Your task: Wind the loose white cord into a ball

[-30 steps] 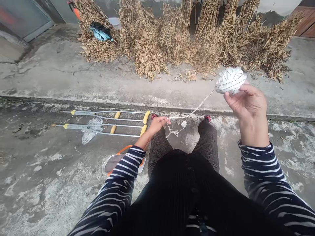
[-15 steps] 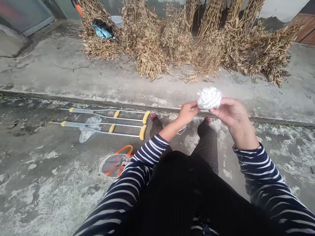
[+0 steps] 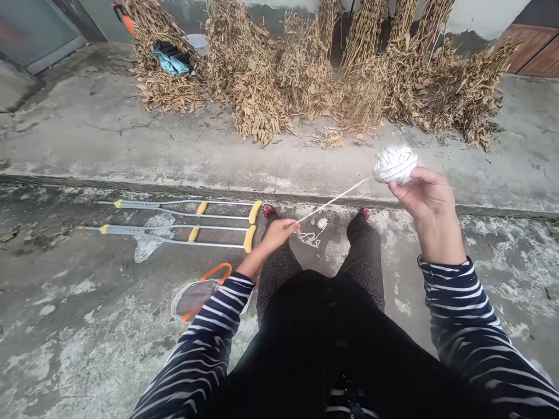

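My right hand (image 3: 425, 195) is raised at the right and grips a white ball of string (image 3: 395, 163) with its fingertips. A taut white strand (image 3: 334, 201) runs from the ball down and left to my left hand (image 3: 279, 231), which pinches it above my left knee. A loose tangle of string (image 3: 312, 235) lies on the concrete between my feet. Both sleeves are dark with white stripes.
Two grey crutches with yellow pads (image 3: 174, 221) lie on the concrete at the left, over a clear plastic bag (image 3: 148, 241). A bag with orange handles (image 3: 198, 294) lies by my left elbow. Dried plant bundles (image 3: 314, 75) stand beyond a low concrete step (image 3: 131, 186).
Half a second ago both hands were together at the ball. Now they have drawn apart, the left down and left, the right up and right, with the strand stretched between them.
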